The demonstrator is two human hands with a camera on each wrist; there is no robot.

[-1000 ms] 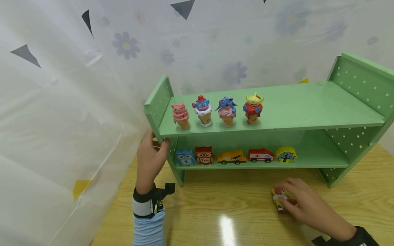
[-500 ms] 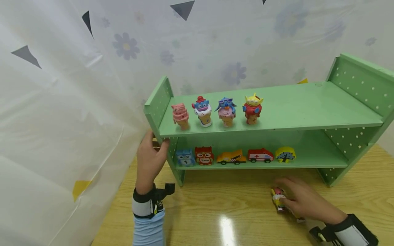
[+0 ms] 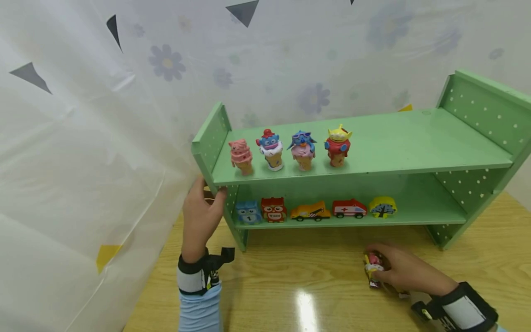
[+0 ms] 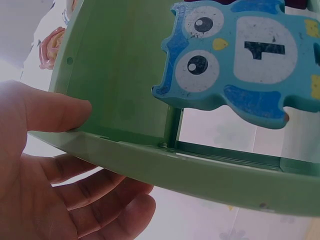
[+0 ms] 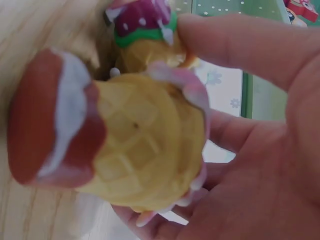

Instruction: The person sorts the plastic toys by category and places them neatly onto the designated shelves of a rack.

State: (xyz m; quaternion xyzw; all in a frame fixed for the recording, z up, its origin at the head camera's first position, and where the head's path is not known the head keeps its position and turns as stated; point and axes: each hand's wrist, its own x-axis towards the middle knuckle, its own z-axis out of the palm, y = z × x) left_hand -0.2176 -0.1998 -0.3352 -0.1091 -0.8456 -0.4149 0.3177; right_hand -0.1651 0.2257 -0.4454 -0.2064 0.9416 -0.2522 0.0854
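My left hand (image 3: 203, 219) grips the left side panel (image 4: 200, 175) of a green shelf, thumb inside and fingers outside. On the lower board near it stands a blue owl block (image 4: 235, 55) marked 1. At the right, over the table, my right hand (image 3: 410, 269) has its thumb and fingers around an ice-cream-cone figurine (image 3: 374, 265) with a pink and white top. In the right wrist view the thumb touches that figurine's purple and green end (image 5: 142, 22). A second cone figurine (image 5: 140, 140) with a brown base lies beneath the palm, mostly hidden in the head view.
Several cone figurines (image 3: 303, 152) stand in a row on the upper board (image 3: 415, 143). Below are a red owl block (image 3: 274, 210), an orange truck (image 3: 310, 211), an ambulance (image 3: 349, 209) and a yellow tree block (image 3: 382, 207). A patterned sheet (image 3: 282, 60) hangs behind.
My right hand has shifted slightly left and toward the shelf, its fingers lifting and coming around the figurine. The second figurine's end has come into sight below the hand. My left hand keeps its grip.
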